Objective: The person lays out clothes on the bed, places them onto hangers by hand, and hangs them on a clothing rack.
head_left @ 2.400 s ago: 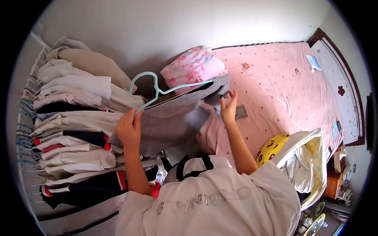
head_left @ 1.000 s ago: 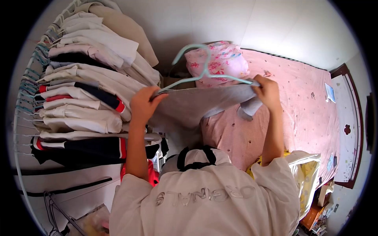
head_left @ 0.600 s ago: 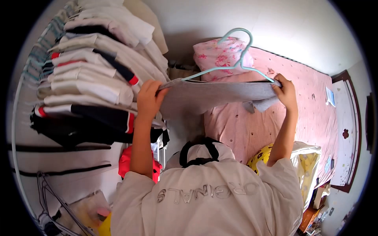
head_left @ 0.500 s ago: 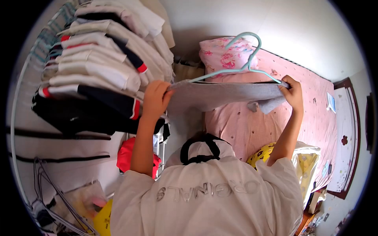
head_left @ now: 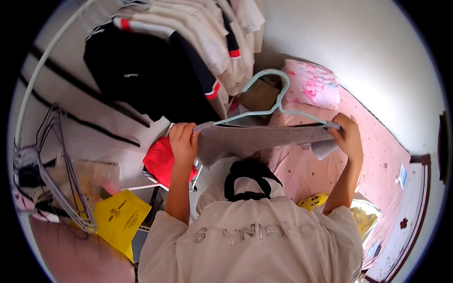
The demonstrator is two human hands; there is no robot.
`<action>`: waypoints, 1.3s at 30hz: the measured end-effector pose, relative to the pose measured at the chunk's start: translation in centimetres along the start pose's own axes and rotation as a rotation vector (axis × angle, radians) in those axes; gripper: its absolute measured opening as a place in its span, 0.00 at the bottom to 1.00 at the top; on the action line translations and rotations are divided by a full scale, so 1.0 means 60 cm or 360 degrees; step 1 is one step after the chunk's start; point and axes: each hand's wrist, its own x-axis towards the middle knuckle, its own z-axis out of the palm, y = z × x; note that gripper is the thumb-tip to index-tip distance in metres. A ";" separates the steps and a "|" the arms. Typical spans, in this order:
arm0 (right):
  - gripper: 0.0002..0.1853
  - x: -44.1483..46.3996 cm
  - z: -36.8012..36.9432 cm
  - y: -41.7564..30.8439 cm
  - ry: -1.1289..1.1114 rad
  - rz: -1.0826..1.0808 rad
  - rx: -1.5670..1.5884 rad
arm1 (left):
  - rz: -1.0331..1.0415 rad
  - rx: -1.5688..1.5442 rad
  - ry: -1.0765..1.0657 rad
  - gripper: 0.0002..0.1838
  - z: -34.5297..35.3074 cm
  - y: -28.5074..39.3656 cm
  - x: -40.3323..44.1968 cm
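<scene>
A grey garment hangs stretched on a pale blue hanger, whose hook points up and curls to the left. My left hand is closed on the garment's left end, near the hanger's tip. At the opposite end, my right hand pinches the cloth beside the hanger's right tip. A small fold of grey cloth dangles below the right hand. Beyond the left hand hang a black garment and several light garments on a rack.
A white rack rail curves down the left side, with empty hangers on it. Beside them is a yellow bag. A red cloth lies near the left forearm. The pink bed holds a floral pillow.
The view has swung left, bringing the empty hangers and yellow bag further in. Earlier, the right hand took hold of the garment's right end; both hands now hold it stretched.
</scene>
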 end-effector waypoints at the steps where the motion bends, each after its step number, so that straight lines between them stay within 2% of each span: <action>1: 0.07 0.002 0.010 -0.014 -0.0103 -0.0047 -0.0015 | -0.0058 0.0033 -0.0004 0.11 -0.015 -0.004 -0.009; 4: 0.07 0.018 0.035 -0.044 -0.0319 -0.0167 -0.0069 | 0.0068 0.0216 -0.0005 0.10 -0.056 -0.032 -0.026; 6: 0.07 0.030 0.066 -0.051 -0.0383 -0.0231 -0.0064 | -0.0041 0.0188 -0.0055 0.09 -0.078 -0.034 -0.036; 10: 0.10 0.058 0.108 -0.103 -0.0419 -0.0387 -0.0005 | -0.0094 0.0264 -0.0060 0.09 -0.122 -0.029 -0.037; 16: 0.09 0.079 0.134 -0.168 -0.0460 -0.0538 0.0131 | -0.0087 0.0434 0.0100 0.07 -0.197 -0.082 -0.047; 19: 0.11 0.095 0.135 -0.208 -0.0143 -0.1018 0.0103 | -0.0166 0.0424 0.0170 0.06 -0.228 -0.110 -0.049; 22: 0.16 0.119 0.138 -0.214 -0.0193 -0.1110 0.0092 | -0.0216 0.0350 0.0251 0.06 -0.245 -0.124 -0.051; 25: 0.16 0.147 0.155 -0.219 -0.0419 -0.1065 0.0245 | -0.0247 0.0333 0.0339 0.06 -0.252 -0.131 -0.051; 28: 0.14 0.158 0.141 -0.255 -0.0807 -0.0942 -0.0130 | -0.0308 0.0381 0.0471 0.06 -0.257 -0.157 -0.056; 29: 0.13 0.162 0.147 -0.255 -0.0738 -0.1115 -0.0102 | -0.0291 0.0374 0.0491 0.06 -0.259 -0.165 -0.056; 32: 0.13 0.178 0.159 -0.248 -0.0786 -0.1350 0.0000 | -0.0305 0.0331 0.0501 0.06 -0.259 -0.172 -0.064; 37: 0.10 0.168 0.210 -0.241 -0.1409 -0.0795 0.0671 | -0.0374 0.0375 0.0490 0.07 -0.255 -0.198 -0.061; 39: 0.09 0.152 0.229 -0.242 -0.1613 -0.0638 0.0938 | -0.0305 0.0396 0.0614 0.08 -0.240 -0.220 -0.054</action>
